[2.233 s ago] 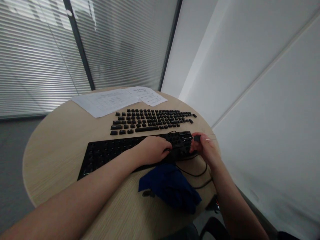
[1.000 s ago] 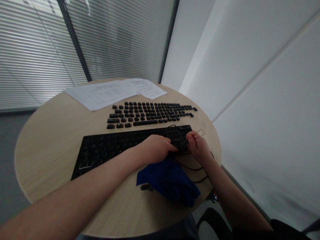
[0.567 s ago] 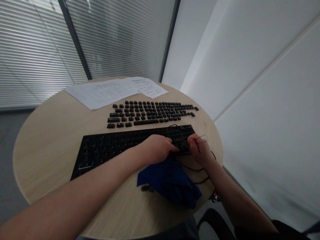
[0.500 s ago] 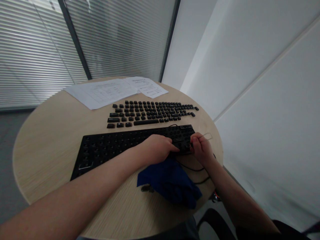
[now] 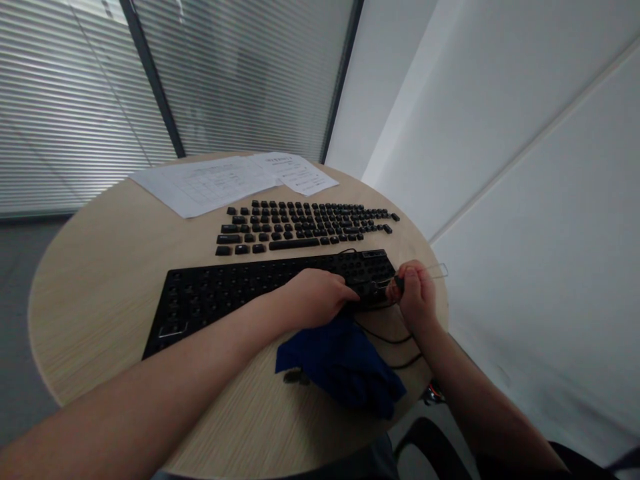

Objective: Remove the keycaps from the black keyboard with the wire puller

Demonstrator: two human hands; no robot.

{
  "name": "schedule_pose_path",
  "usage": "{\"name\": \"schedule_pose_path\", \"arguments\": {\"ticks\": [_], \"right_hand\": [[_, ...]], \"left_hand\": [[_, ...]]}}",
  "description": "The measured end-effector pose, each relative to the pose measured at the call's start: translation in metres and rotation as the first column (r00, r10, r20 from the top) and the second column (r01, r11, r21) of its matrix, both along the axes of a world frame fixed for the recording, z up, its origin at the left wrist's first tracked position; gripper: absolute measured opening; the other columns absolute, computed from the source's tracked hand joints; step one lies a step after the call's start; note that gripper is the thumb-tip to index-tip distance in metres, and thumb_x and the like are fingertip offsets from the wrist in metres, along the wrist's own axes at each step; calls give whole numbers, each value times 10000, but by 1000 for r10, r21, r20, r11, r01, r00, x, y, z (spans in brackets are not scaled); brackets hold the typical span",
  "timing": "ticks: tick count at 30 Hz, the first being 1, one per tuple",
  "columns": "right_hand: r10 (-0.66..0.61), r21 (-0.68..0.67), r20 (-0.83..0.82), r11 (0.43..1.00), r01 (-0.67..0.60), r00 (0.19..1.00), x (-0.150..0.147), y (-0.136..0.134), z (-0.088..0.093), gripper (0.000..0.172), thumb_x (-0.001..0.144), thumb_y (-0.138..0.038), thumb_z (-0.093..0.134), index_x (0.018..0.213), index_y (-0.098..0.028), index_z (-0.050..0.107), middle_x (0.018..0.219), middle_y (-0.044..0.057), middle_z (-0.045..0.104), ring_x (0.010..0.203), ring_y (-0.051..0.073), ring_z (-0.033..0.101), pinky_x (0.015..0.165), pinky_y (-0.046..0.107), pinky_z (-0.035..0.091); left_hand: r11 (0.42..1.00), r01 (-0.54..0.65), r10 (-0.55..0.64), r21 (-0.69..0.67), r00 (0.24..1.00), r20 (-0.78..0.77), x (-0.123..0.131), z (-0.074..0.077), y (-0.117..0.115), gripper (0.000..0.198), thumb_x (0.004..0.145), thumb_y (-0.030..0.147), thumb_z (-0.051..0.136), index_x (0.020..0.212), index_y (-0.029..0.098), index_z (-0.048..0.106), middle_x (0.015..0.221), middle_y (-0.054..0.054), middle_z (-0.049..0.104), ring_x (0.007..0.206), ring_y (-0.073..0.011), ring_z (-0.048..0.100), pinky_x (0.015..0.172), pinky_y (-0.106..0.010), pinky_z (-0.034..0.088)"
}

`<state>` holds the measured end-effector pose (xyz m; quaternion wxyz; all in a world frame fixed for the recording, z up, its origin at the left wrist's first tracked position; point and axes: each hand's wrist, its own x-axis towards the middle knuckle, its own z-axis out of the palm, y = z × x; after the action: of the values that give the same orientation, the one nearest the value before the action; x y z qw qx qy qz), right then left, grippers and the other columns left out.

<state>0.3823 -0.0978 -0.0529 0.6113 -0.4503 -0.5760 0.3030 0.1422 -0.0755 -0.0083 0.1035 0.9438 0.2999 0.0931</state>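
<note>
A black keyboard (image 5: 210, 287) with its keycaps off lies across the round table. My left hand (image 5: 315, 297) rests on its right half, one digit stretched along the near edge and the other fingers curled down. At the keyboard's right end, my right hand (image 5: 417, 293) is closed around a wire keycap puller (image 5: 437, 271), whose thin loop sticks out to the right. Wire also shows on the left of that fist, beside a small dark piece (image 5: 399, 282) between the fingers; whether this is the handle or a keycap I cannot tell.
Loose black keycaps (image 5: 293, 245) are laid out in rows behind the keyboard. Printed papers (image 5: 215, 183) lie at the back. A blue cloth (image 5: 345, 370) sits near the front, beside a black cable (image 5: 387, 339). A white wall (image 5: 525, 200) rises close on the right.
My right hand has moved a little to the right and turned, carrying the puller with it; more wire shows between its fist and the keyboard. My left hand stays put.
</note>
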Motion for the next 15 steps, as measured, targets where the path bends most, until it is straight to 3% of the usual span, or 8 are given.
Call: {"name": "schedule_pose_path", "arguments": {"ticks": [4, 8, 11, 15], "right_hand": [[76, 78, 124, 993, -86, 989, 2, -9, -2, 292, 1036, -512, 501, 885, -266, 458, 545, -84, 502, 440, 134, 512, 464, 251, 449], [167, 156, 340, 960, -231, 926, 3, -21, 3, 156, 1026, -393, 543, 951, -258, 520, 733, -5, 669, 633, 175, 666, 610, 314, 552], [144, 271, 520, 907, -323, 842, -2, -26, 14, 31, 1001, -260, 546, 982, -255, 570, 787, 18, 717, 683, 180, 705, 642, 311, 565], [55, 346, 673, 858, -380, 738, -10, -27, 25, 84, 962, -198, 550, 948, -256, 608, 767, 28, 730, 677, 189, 721, 627, 304, 570]], "left_hand": [[990, -139, 142, -30, 984, 104, 0, 12, -1, 298, 946, 285, 622, 1201, 247, 771, 1097, -66, 790, 975, -252, 728, 827, -349, 551], [949, -279, 305, -144, 930, 207, 4, 19, -3, 238, 953, 384, 642, 1039, 219, 791, 919, -52, 779, 833, -222, 694, 745, -326, 512], [916, -324, 378, -238, 894, 239, 6, 20, -4, 239, 937, 424, 665, 912, 213, 775, 871, -36, 764, 790, -203, 667, 685, -306, 457], [903, -340, 406, -263, 876, 262, 6, 19, -3, 217, 905, 402, 698, 832, 202, 741, 836, -29, 747, 761, -190, 644, 646, -300, 403]]}}
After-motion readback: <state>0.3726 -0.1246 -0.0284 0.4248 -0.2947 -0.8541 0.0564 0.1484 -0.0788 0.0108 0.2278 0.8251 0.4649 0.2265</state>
